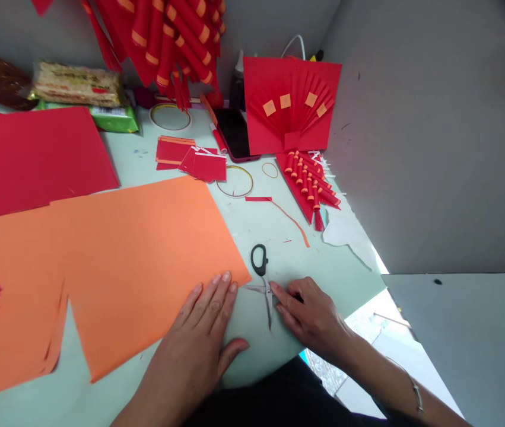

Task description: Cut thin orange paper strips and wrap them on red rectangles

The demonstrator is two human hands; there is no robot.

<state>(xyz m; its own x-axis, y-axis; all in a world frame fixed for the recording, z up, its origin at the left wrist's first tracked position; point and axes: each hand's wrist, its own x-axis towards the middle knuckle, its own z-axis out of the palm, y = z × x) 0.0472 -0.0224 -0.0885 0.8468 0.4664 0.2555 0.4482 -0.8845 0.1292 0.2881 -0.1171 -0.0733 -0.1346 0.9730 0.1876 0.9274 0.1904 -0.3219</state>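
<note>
At the near edge of a pale green tabletop [288,367], two bare hands worked above a broad orange sheet [154,243] and a pair of scissors [269,290]. The left hand [196,347] lay palm down, its four fingers extended almost straight, with slight gaps between them, and pressed flat on the orange sheet close to its right corner. Its thumb was spread wide to the right, beyond the sheet's edge. The right hand [308,314] was curled around one handle of the scissors, which it mostly hid; its forefinger reached forward to touch the metal beside the pivot, and its thumb lay a little apart below. The scissors stood wide open: one blade pointed left, its tip just beside the left forefinger, the other pointed toward the near edge, and the visible black loop pointed away. Farther back lay a thin orange strip [297,222], small red cards [210,167], a ring [251,184] and a dark phone [235,133]. A red panel [290,115] with a pleated fan design leaned upright behind them. Red sheets [34,157] occupied the far left.
</note>
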